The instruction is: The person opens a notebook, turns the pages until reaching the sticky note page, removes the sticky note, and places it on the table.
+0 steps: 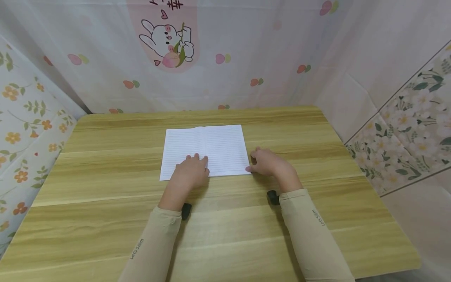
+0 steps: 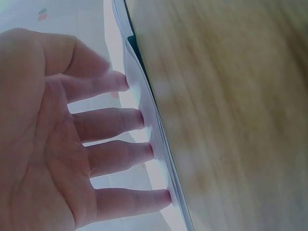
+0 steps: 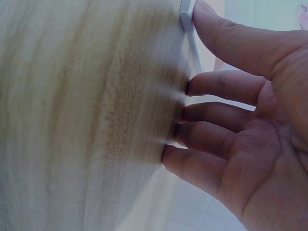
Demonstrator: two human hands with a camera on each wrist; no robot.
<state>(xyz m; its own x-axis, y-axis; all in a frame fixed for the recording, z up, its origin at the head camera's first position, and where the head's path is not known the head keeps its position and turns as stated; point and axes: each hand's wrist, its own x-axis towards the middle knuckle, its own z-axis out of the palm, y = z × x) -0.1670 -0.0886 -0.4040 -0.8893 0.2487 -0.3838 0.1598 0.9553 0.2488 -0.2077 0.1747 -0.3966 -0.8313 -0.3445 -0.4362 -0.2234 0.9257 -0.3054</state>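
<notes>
An open notebook (image 1: 225,147) with ruled white pages lies flat on the wooden table, its spine running away from me. My left hand (image 1: 192,172) rests on the lower part of the left page near the spine. In the left wrist view, its extended fingertips press on the paper (image 2: 137,94). Beside the lower right corner of the notebook is my right hand (image 1: 270,162). The right wrist view shows its thumb (image 3: 207,14) touching the notebook corner (image 3: 188,24), while the other fingers (image 3: 207,113) rest on the table, apart from the pages.
The wooden table (image 1: 105,156) extends around the notebook on all sides. A printed curtain (image 1: 246,47) hangs behind its far edge, with floral cloths (image 1: 21,145) at left and right. Dark straps (image 1: 186,211) show at both wrists under beige sleeves (image 1: 151,243).
</notes>
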